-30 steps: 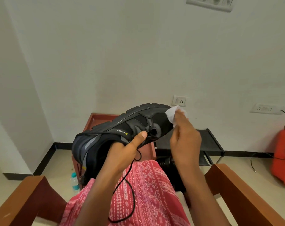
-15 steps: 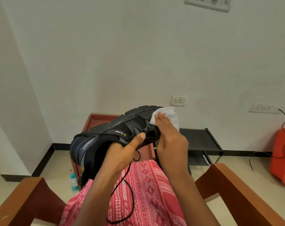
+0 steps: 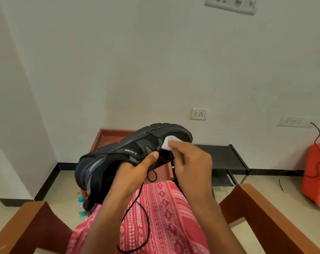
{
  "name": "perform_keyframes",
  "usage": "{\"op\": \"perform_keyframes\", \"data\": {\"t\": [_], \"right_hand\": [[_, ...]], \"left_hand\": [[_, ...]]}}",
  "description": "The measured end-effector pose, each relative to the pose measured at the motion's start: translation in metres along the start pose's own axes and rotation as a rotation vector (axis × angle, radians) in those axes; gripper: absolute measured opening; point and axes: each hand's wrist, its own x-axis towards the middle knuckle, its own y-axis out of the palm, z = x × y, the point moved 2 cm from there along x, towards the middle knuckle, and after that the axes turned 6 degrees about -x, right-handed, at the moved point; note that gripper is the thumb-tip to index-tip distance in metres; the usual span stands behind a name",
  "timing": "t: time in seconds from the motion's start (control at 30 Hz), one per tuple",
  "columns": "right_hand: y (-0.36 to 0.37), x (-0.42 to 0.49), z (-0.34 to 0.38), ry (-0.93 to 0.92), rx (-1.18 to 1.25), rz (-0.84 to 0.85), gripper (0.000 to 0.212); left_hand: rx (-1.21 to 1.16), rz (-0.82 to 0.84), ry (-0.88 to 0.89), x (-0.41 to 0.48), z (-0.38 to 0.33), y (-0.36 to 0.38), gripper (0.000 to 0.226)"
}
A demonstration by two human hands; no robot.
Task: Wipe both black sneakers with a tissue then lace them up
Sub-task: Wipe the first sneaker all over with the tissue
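A black sneaker (image 3: pixel 119 151) with grey panels is held up on its side, sole facing away, toe to the right. My left hand (image 3: pixel 135 171) grips it at the opening, thumb on the side panel. My right hand (image 3: pixel 190 162) presses a white tissue (image 3: pixel 169 143) against the upper near the toe. A loose black lace (image 3: pixel 139 208) hangs from the shoe down over my pink patterned lap. The second sneaker is mostly hidden behind my right forearm; only a dark sliver shows there.
Wooden chair arms (image 3: pixel 265 213) flank my lap on both sides. A red-brown low table (image 3: pixel 109 138) and a black rack (image 3: pixel 223 158) stand against the wall ahead. A water bottle (image 3: pixel 81 208) sits on the floor at left, an orange appliance (image 3: pixel 316 176) with a cable at right.
My right hand slid the tissue from the toe tip back along the upper, then slightly toward the toe again. The shoe stays in my left hand, barely shifted.
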Motion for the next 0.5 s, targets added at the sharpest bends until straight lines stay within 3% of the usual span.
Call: {"op": "perform_keyframes", "data": {"t": [0.1, 0.2, 0.33, 0.5], "right_hand": [[-0.018, 0.017, -0.011, 0.181, 0.179, -0.056, 0.023], [-0.034, 0.031, -0.024, 0.284, 0.301, -0.156, 0.018], [-0.031, 0.037, -0.036, 0.269, 0.180, -0.242, 0.017], [0.001, 0.021, -0.020, 0.096, -0.083, -0.150, 0.037]], "left_hand": [[-0.043, 0.025, -0.033, 0.002, 0.001, -0.002, 0.028], [-0.040, 0.061, -0.014, 0.000, 0.000, 0.001, 0.021], [-0.040, 0.108, -0.007, -0.003, -0.001, 0.007, 0.021], [0.004, 0.141, 0.041, -0.007, -0.003, 0.012, 0.020]]}}
